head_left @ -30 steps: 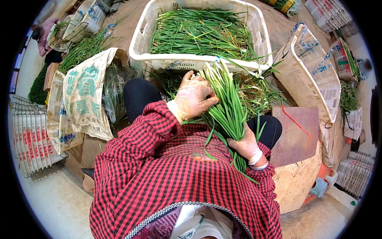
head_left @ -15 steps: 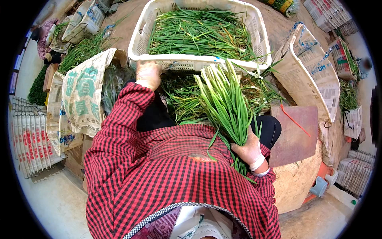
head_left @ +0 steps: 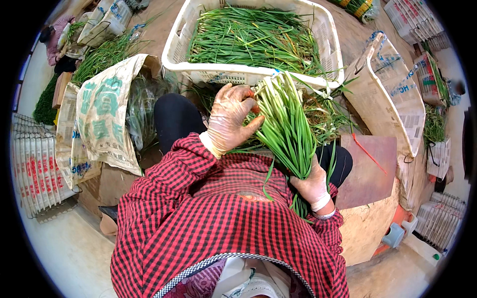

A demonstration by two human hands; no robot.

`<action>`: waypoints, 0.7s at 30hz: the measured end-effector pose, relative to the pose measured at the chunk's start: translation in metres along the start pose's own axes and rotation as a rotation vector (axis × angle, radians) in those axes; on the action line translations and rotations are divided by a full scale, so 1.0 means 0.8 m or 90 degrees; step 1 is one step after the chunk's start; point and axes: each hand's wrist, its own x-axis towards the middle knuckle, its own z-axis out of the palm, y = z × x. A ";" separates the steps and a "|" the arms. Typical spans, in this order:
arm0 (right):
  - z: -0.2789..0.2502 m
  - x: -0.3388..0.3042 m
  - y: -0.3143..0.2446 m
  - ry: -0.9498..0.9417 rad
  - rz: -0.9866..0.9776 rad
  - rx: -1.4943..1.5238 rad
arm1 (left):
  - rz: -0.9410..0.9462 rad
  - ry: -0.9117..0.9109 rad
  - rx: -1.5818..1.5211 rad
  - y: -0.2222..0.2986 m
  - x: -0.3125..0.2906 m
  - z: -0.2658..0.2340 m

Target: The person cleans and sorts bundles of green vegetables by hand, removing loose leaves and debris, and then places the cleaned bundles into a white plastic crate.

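Observation:
A thick bunch of chives [head_left: 286,124], pale stalk ends up and green leaves down, leans in front of my body. My right hand [head_left: 312,185], in a thin glove, is wrapped round its leafy lower part. Beside the pale ends is my left hand [head_left: 231,116], also gloved, its fingers bent and the thumb apart from them. Its fingertips come up against the stalks, with a small red spot near them; I see nothing held there. More loose chives [head_left: 256,42] fill a white plastic crate [head_left: 213,73] just beyond.
Leafy litter [head_left: 323,116] lies under the crate's near side. A white sack [head_left: 104,114] covers a basket at left; another lined basket [head_left: 392,94] stands at right. Near my right knee is a brown board [head_left: 367,171] with a red strip [head_left: 368,154]. Another person [head_left: 60,42] sits far left.
My left hand has left the crate's near rim and come right and nearer, to the bunch's pale ends. My right hand still grips the bunch in about the same place.

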 end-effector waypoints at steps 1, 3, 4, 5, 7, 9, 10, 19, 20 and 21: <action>0.001 0.000 0.002 -0.002 0.000 0.026 | -0.014 -0.003 -0.018 0.002 -0.002 0.003; 0.003 0.001 0.007 -0.008 -0.003 0.079 | -0.027 0.011 -0.035 0.005 -0.004 0.008; 0.005 0.001 0.010 0.000 0.003 0.119 | -0.036 -0.010 -0.044 0.004 -0.006 0.011; 0.007 0.001 0.016 -0.001 0.004 0.138 | -0.045 -0.030 -0.052 0.004 -0.006 0.011; 0.010 0.000 0.026 -0.002 0.006 0.174 | -0.018 0.029 -0.064 0.007 -0.004 0.002; 0.008 0.000 0.025 -0.008 0.016 0.149 | 0.034 0.114 -0.023 0.012 0.002 -0.009; 0.008 0.000 0.023 -0.011 0.021 0.136 | 0.052 0.147 -0.041 0.019 0.009 -0.015; 0.002 0.005 -0.013 -0.020 -0.013 0.047 | 0.036 0.159 -0.258 0.015 0.030 -0.036; 0.002 0.005 -0.011 -0.019 -0.007 0.057 | 0.012 0.163 -0.222 0.014 0.034 -0.035; 0.003 0.004 -0.009 -0.018 -0.001 0.067 | -0.013 0.167 -0.186 0.012 0.037 -0.034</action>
